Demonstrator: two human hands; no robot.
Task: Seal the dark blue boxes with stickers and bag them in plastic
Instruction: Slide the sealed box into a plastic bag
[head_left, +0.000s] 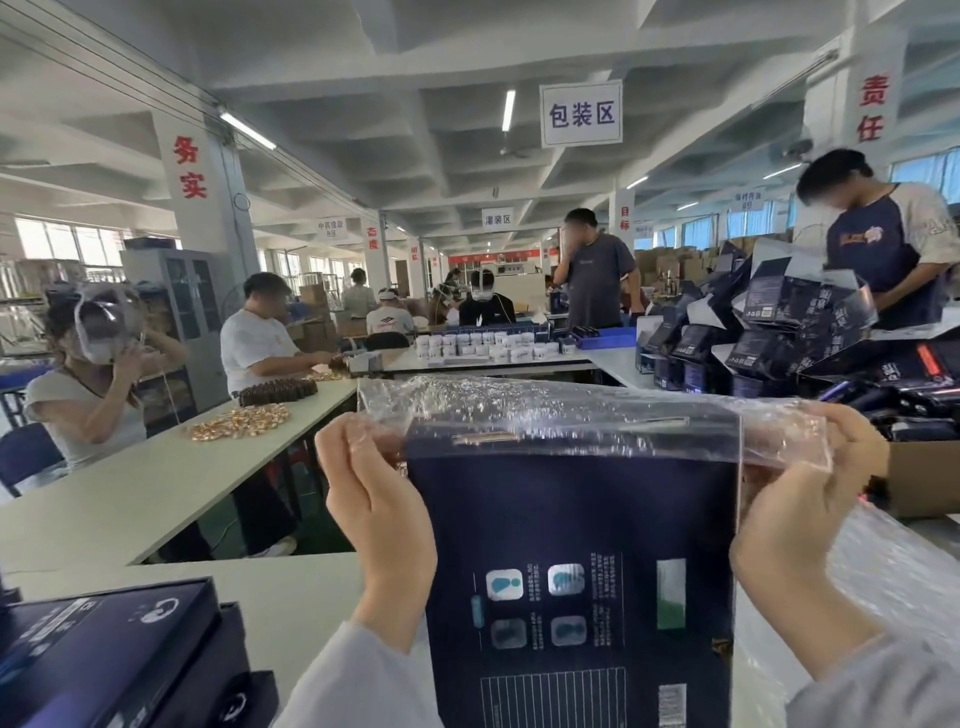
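Bridging left hand (375, 512), right hand (810, 501): bag (519, 408)

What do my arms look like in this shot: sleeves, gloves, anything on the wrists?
Both arms wear long, loose sleeves in plain pale grey fabric with no markings. The left sleeve and right sleeve end at the wrists. The left grip and right grip are bare: no gloves, rings or watch show.
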